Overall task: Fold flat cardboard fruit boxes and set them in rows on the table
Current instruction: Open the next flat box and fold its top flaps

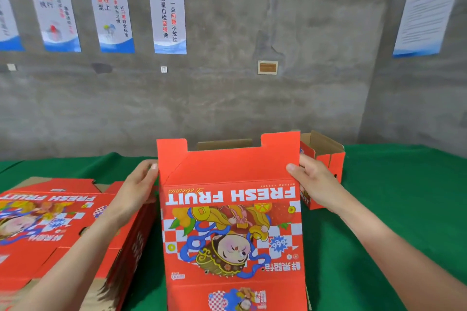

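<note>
Clearly I see the left hand (141, 185) curled round the left edge of the fruit box (231, 225) and the right hand (316, 184) pinching its right edge, thumb in front, above the green table (404, 209). Upside down, the print reads "FRESH FRUIT" and "666".

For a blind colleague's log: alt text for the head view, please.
A person's left hand and right hand grip opposite side edges of a red fruit box held upright over a green table. A stack of flat boxes lies at left; one folded box stands behind the right hand.
</note>
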